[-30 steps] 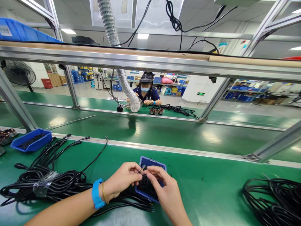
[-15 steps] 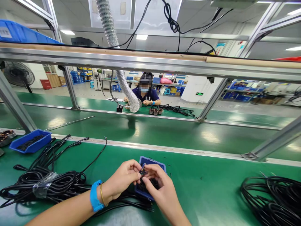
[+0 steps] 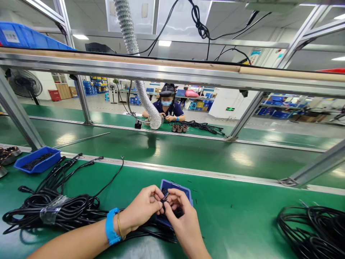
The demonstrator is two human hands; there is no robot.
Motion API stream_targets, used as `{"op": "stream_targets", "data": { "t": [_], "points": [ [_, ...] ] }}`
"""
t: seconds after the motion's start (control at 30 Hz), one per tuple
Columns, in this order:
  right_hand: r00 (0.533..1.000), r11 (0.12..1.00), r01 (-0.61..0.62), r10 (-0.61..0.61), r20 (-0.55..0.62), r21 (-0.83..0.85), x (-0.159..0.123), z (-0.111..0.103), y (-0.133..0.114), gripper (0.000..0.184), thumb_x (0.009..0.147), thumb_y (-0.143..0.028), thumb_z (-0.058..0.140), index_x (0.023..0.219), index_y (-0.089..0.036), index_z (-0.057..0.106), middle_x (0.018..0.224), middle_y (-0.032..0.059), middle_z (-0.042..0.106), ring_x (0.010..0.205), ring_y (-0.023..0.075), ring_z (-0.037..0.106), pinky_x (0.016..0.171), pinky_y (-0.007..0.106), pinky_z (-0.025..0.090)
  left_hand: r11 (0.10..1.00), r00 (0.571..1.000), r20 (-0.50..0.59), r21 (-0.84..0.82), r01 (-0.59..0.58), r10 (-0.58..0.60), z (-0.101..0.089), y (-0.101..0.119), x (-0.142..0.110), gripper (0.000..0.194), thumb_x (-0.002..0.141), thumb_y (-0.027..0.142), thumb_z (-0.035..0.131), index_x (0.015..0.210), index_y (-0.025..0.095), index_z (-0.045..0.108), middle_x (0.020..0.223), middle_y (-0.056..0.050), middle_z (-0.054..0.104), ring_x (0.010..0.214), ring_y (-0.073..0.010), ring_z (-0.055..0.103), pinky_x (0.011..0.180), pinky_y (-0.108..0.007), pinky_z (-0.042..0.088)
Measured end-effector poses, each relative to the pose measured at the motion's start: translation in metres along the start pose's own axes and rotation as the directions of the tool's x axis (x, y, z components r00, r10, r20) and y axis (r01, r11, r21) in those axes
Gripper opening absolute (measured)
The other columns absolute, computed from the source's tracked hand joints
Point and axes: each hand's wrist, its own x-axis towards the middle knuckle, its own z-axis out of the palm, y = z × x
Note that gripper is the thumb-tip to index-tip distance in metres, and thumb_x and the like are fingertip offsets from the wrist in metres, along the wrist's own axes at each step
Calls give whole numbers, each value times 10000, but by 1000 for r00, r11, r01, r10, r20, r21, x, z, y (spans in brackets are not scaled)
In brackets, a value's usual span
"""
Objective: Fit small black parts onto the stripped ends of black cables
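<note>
My left hand [image 3: 141, 208] and my right hand [image 3: 180, 219] meet over a small blue tray [image 3: 172, 187] of tiny black parts on the green bench. Both are pinched together on the end of a thin black cable [image 3: 164, 199], fingertips touching. A blue wristband and a gold bangle circle my left wrist. The cable runs back under my left hand toward a taped bundle of black cables [image 3: 54, 212] at the left.
A second coil of black cables [image 3: 315, 230] lies at the right. Another blue tray [image 3: 37, 160] sits far left. Beyond the aluminium frame [image 3: 172, 73] and conveyor, a person [image 3: 167, 106] works by a silver duct hose [image 3: 145, 102].
My right hand has closed in on the left, the fingers drawing tighter round the cable end. The view shifted slightly.
</note>
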Motion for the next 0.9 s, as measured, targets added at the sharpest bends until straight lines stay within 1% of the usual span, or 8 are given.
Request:
{"op": "stream_targets", "data": {
  "t": [0.23,0.33,0.4,0.5,0.57,0.7,0.8,0.9],
  "points": [
    [982,976,-180,171,78,125,5,-7,-7,407,763,-288,688,1144,-185,588,706,-22,630,620,157,590,558,253,459,989,998,3,138,-58,58,0,-2,-2,150,720,200,627,851,170,560,808,-25,603,800,-183,598,760,-321,465],
    [917,960,-224,150,369,166,11,-29,-22,374,752,-310,717,1100,-198,639,750,-10,666,649,151,594,616,258,470,970,988,-43,201,-134,146,-2,6,-5,128,765,240,624,866,175,580,943,-50,603,954,-204,578,872,-331,444],
    [846,963,-237,140,515,128,15,-41,-25,284,812,-389,668,1028,-206,687,761,9,703,686,168,620,669,279,481,986,991,-71,129,-102,111,-4,13,-6,145,797,292,602,882,188,548,839,-14,586,822,-170,573,779,-305,454],
    [927,973,-119,180,330,-196,21,-44,-16,266,878,-427,570,875,-220,737,678,22,698,663,201,621,657,307,463,1000,997,-74,-5,10,-10,-5,18,-4,197,825,370,587,867,205,487,634,68,469,552,-103,431,559,-246,356],
    [966,895,-12,124,225,-445,22,-37,-6,239,886,-382,576,804,-238,748,631,16,674,625,207,598,648,320,451,999,997,-68,-36,38,-40,-6,18,-1,266,816,433,613,841,204,480,639,76,446,522,-86,375,518,-240,297],
    [964,810,171,-21,265,-560,23,-27,7,267,963,-298,488,901,-232,739,880,51,741,849,236,656,815,365,487,1000,993,-120,-29,9,-12,-8,9,8,328,763,478,658,793,194,499,694,51,481,624,-109,441,611,-256,354],
    [970,721,207,-63,235,-661,26,-29,10,332,964,-146,389,1048,-197,707,1042,84,737,979,244,650,855,370,495,1000,979,-203,-4,-11,10,-10,4,13,296,750,453,651,749,198,503,697,43,494,696,-130,477,706,-270,382],
    [960,650,228,-26,279,-725,29,-32,9,332,924,-74,422,996,-184,728,1002,92,750,935,272,649,800,393,478,993,986,-115,-34,115,-119,-10,3,11,253,720,412,640,737,206,494,657,38,533,663,-139,521,682,-273,398]
  ]
}}
